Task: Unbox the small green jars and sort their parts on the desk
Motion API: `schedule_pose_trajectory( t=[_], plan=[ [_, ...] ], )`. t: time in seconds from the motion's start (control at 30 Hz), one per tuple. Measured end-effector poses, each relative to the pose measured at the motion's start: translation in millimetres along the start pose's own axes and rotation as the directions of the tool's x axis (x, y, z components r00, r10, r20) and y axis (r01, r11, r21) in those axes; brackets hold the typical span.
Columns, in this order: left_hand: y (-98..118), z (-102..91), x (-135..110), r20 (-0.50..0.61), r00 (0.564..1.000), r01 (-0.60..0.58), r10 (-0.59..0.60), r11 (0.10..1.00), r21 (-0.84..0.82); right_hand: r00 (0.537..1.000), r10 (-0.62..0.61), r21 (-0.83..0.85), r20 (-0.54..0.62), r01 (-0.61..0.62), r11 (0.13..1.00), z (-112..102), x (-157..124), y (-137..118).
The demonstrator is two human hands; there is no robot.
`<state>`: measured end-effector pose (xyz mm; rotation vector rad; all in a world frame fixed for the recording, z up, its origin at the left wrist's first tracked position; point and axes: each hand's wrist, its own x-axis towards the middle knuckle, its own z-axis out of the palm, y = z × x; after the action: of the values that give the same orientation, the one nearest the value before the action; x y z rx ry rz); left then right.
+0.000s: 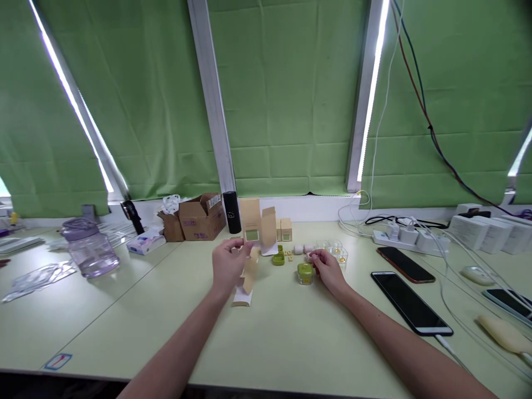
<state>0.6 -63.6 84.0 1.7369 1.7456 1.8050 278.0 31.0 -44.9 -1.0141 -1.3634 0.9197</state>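
My left hand [228, 265] is closed on an unfolded kraft cardboard box [250, 211], thumb and fingers at its lower edge. The box has a small greenish window, and its brown and white flaps hang down towards the table. To the right, my right hand [331, 275] rests low with its fingertips pinched together by a small pale piece; whether they grip it cannot be made out. Beside these fingers stands a clear jar with a green lid [305, 271]. A small green tray [278, 259], tiny gold-coloured pieces [288, 256] and clear round cups [341, 255] lie close by.
Smaller kraft boxes [286, 228], a black cylinder [231, 213] and a brown carton [201, 219] line the back. A purple bottle [92, 249] stands left. Phones [410, 302], cables and a power strip [409, 241] occupy the right side.
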Motion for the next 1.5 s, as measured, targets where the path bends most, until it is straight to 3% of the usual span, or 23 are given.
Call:
schedule_pose_trajectory(
  t=[0.07,0.3,0.47,0.7,0.9,1.13,1.33,1.43,1.5],
  plan=[
    [-3.0,-20.9,10.8,0.094,0.989,0.109,-0.111,0.994,0.022,1.0,0.005,0.0,0.007,-0.005,1.0,0.2,-0.3,0.9],
    [-50.7,-101.8,41.9,0.151,0.927,0.296,-0.343,0.917,0.267,1.0,0.012,-0.005,0.013,-0.012,1.0,1.1,-1.1,0.4],
    [-78.0,-131.2,44.2,0.228,0.862,0.324,-0.452,0.839,0.437,1.0,0.013,-0.005,0.011,-0.013,1.0,0.9,-2.1,-1.5],
    [-85.0,-117.1,24.0,0.343,0.814,0.275,-0.469,0.831,0.484,1.0,0.025,-0.017,0.008,-0.025,1.0,1.5,-6.1,-7.7],
    [-88.9,-105.2,16.6,0.37,0.795,0.255,-0.48,0.819,0.514,0.999,0.032,-0.035,0.018,-0.031,0.999,0.9,-4.8,-4.8],
    [-94.4,-106.1,15.7,0.367,0.811,0.257,-0.456,0.84,0.477,1.0,0.01,-0.031,0.014,-0.01,0.999,1.2,-4.2,-2.9],
    [-93.7,-97.8,10.6,0.429,0.775,0.26,-0.464,0.853,0.453,1.0,-0.002,-0.022,0.022,0.002,1.0,1.3,-4.7,-4.4],
    [-92.6,-95.5,11.8,0.426,0.786,0.202,-0.448,0.838,0.508,1.0,-0.007,-0.026,0.016,0.007,1.0,1.3,-4.5,-4.6],
    [-89.7,-94.8,14.6,0.397,0.822,0.125,-0.408,0.809,0.574,1.0,-0.002,-0.028,0.013,0.002,1.0,1.4,-4.4,-4.5]
  ],
)
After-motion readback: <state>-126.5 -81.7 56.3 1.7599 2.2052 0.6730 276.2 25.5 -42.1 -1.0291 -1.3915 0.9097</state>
